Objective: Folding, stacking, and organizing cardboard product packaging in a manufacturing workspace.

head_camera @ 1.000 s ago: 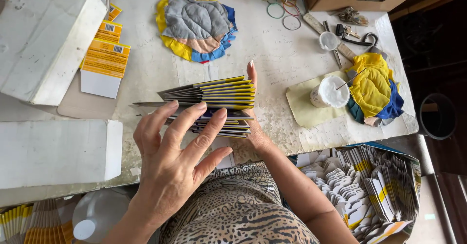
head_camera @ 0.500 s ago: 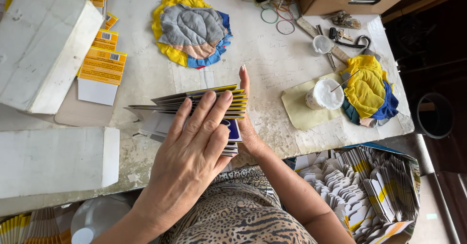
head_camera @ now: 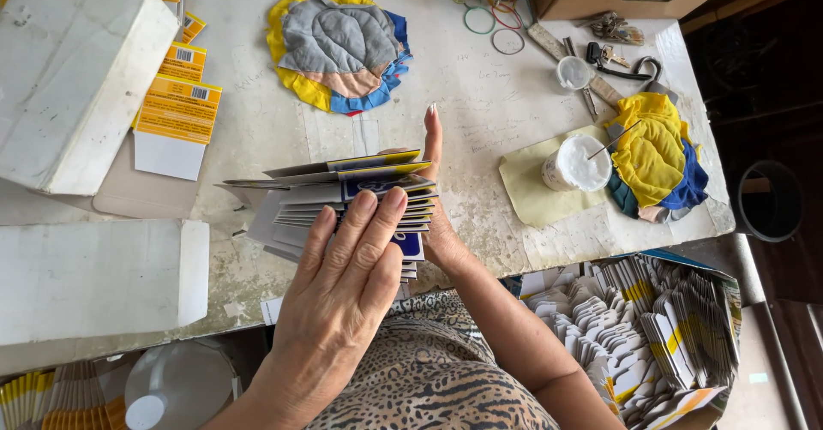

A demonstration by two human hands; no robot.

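While the left hand (head_camera: 343, 284) lies flat, fingers (head_camera: 364, 224) spread and gripping nothing, on the near face of the stack of flattened cartons (head_camera: 343, 203), the right hand (head_camera: 437, 198) stands open and upright against the stack's right edge, squaring it. Thin printed card like this looks light, stiff along its creases and slick, so the fanned stack would likely slide unless pinched across both faces. It rests on the surface (head_camera: 463, 130), near the glue pot (head_camera: 576, 162).
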